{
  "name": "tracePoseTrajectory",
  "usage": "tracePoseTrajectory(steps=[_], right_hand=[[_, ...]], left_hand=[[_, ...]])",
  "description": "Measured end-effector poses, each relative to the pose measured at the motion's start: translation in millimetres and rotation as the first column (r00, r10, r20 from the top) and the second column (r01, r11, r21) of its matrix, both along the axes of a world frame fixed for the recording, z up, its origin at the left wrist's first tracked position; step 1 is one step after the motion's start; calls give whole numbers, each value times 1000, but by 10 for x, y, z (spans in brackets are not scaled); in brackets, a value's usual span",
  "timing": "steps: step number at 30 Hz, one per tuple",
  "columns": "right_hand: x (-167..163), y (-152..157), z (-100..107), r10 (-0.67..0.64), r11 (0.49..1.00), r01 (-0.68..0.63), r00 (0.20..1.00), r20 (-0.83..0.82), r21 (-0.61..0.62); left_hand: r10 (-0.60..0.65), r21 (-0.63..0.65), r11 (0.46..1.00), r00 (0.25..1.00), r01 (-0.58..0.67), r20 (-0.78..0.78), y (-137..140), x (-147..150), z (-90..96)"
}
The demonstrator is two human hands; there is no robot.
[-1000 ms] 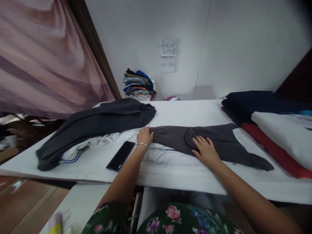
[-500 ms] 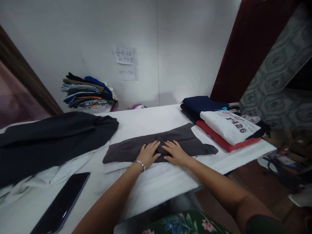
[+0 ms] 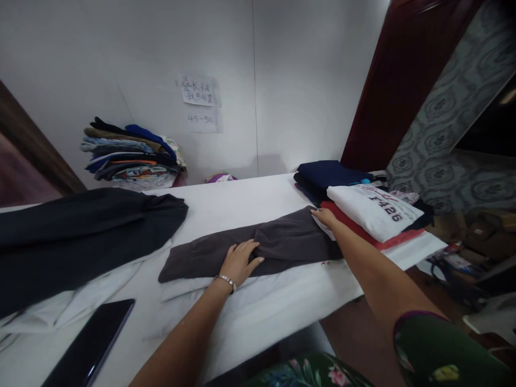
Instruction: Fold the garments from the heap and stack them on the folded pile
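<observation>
A dark grey garment lies folded into a long strip, with white cloth showing below its near edge. My left hand rests flat on the middle of the strip, fingers spread. At the far right corner, my right hand has its fingers closed on the garment's edge; the thumb's exact hold is hard to make out. A small white piece of the cloth shows just under that hand, close to a stack of folded clothes.
On the right are a folded white shirt with printing, red cloth and navy clothes. A black garment and a phone lie left. Folded clothes are piled against the wall, beside paper notes.
My right hand has moved from the middle of the grey garment to its far right corner and taken hold there. My left hand stays on the middle. The view has shifted slightly.
</observation>
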State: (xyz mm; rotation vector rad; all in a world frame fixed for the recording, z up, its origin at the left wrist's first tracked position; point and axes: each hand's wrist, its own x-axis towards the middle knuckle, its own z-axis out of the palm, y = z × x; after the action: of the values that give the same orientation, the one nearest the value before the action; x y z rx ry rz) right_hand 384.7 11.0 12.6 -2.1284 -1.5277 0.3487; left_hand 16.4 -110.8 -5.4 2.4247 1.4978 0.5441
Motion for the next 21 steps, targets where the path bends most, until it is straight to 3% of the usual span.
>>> tracePoseTrajectory(steps=[6, 12, 16, 21], right_hand=[[-5, 65, -244, -35, 998, 38, 997, -62, 41], [158, 70, -181, 14, 1000, -13, 978, -210, 6], [422, -228, -90, 48, 997, -68, 930, -364, -41], [663, -891, -140, 31, 997, -65, 863, -505, -49]], left_hand=[[21, 4, 1000, 1000, -21, 16, 34, 2, 15], [21, 15, 1000, 1000, -21, -2, 57, 0, 1], [9, 40, 999, 1000, -9, -5, 73, -1, -26], [5, 68, 998, 1000, -3, -20, 102, 10, -57]])
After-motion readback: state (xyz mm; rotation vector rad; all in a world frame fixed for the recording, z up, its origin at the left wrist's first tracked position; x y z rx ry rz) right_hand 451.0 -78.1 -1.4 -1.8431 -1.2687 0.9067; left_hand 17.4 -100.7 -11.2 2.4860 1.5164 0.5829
